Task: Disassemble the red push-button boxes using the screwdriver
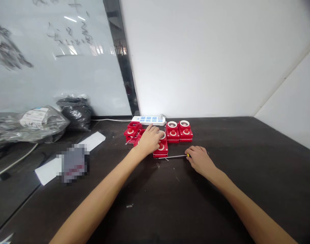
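Several red push-button boxes point(179, 131) with white rings sit in a cluster near the far edge of a dark table point(170, 203). My left hand point(150, 139) lies on top of the nearest red box point(162, 149), fingers curled over it. My right hand point(199, 158) rests on the table to the right, closed over the yellow handle of a screwdriver point(173, 156). Its thin metal shaft lies flat along the front of that box, pointing left.
A white power strip point(148, 119) lies against the wall behind the boxes. Grey and black plastic bags point(30, 125) are piled at the left. White paper sheets point(94, 140) and a blurred item lie on the left part of the table.
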Available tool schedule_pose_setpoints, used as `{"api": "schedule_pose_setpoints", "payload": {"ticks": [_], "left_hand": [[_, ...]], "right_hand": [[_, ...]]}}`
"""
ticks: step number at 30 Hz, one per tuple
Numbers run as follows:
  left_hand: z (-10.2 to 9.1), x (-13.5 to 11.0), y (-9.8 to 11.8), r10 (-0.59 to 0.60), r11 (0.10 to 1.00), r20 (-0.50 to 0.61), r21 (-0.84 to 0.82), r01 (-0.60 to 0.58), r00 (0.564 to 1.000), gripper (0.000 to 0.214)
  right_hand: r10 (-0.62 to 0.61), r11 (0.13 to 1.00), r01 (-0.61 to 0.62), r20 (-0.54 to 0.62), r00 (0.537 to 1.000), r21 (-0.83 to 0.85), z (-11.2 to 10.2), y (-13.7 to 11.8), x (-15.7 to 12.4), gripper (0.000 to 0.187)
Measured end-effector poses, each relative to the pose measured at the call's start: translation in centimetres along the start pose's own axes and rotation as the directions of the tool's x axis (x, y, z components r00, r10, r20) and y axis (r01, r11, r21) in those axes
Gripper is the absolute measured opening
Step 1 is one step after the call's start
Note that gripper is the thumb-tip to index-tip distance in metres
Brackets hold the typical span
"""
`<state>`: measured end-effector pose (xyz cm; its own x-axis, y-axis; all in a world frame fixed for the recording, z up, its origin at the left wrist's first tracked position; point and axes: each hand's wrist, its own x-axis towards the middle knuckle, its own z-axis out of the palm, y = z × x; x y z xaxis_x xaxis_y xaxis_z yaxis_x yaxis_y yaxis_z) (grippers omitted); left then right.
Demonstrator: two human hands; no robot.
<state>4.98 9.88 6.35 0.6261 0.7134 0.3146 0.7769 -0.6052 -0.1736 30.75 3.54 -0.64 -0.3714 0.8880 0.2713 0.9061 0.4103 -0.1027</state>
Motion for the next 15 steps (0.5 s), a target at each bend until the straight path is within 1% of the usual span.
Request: {"api": "schedule_pose_setpoints", "payload": {"ticks": [2,5,7,9,11,12,14,15], "left_hand": [[-0.1,-0.3,0.0,0.001,0.999,-0.028,-0.035,-0.002,1.000,0.022],[-0.3,-0.6,-0.4,0.002,0.998,-0.025,-0.070,-0.004,1.000,0.020],[-0.6,-1.2,-0.8,-0.021,0.996,-0.034,-0.083,0.018,0.999,0.021],[-1.1,-2.7,-1.3,-0.086,0.991,-0.066,-0.109,0.079,0.994,0.025],[-1.5,-4.8,-2.0,-0.145,0.981,-0.081,-0.138,0.133,0.986,0.031],[-1.6,-6.0,-2.4,-0.152,0.980,-0.062,-0.139,0.142,0.986,0.038],[-1.5,-8.1,-3.1,-0.147,0.982,0.019,-0.118,0.149,0.989,0.053],[-1.2,-9.0,-3.4,-0.135,0.985,0.043,-0.100,0.139,0.990,0.053]], "right_hand": [[-0.018,1.000,0.018,0.025,1.000,0.019,0.2,0.4,0.0,0.013],[-0.008,1.000,0.007,0.031,0.999,0.031,0.1,0.7,0.1,0.012],[0.000,0.999,-0.003,0.057,0.998,0.044,-0.3,0.8,0.2,0.012],[-0.007,0.998,0.000,0.108,0.994,0.067,-0.9,1.0,0.2,0.013],[-0.023,0.996,0.008,0.162,0.987,0.092,-1.5,1.1,0.1,0.014],[-0.030,0.995,0.011,0.183,0.983,0.102,-1.8,1.1,0.1,0.015],[-0.031,0.994,0.007,0.210,0.977,0.111,-2.1,1.1,0.1,0.015],[-0.026,0.994,0.002,0.218,0.976,0.113,-2.2,1.1,0.1,0.014]]}}
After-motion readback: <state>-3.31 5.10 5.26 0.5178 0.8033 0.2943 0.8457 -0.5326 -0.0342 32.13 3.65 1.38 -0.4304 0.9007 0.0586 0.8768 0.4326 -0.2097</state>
